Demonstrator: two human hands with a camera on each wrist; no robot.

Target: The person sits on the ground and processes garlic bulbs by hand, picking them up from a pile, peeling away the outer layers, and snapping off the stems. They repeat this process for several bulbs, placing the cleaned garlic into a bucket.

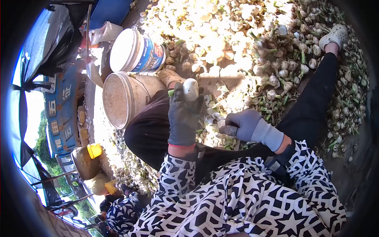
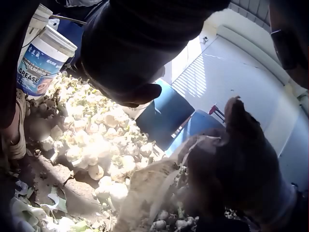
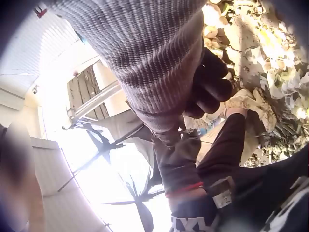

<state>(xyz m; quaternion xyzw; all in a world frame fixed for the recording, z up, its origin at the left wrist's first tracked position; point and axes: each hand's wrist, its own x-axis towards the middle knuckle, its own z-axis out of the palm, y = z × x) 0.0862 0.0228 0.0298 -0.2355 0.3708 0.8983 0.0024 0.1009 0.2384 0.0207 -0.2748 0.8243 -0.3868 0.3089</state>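
Observation:
A pale, smooth garlic bulb point(image 1: 190, 89) sits in the fingers of my left hand point(image 1: 184, 118), which wears a dark glove and holds it up over the bent knee. A bit of green shows beside that hand. My right hand point(image 1: 245, 124), in a grey knit glove, is a short way to the right and lower. Its dark fingers point(image 3: 212, 87) are curled in the right wrist view, and nothing shows between them. Loose garlic husks point(image 1: 215, 112) lie on the ground between the two hands.
A broad heap of garlic bulbs point(image 1: 213, 31) spreads ahead and to the right. At the left stand a white bucket point(image 1: 148, 53) with a blue label and a dirty open bucket point(image 1: 118, 100). Another person point(image 1: 124, 213) is at lower left.

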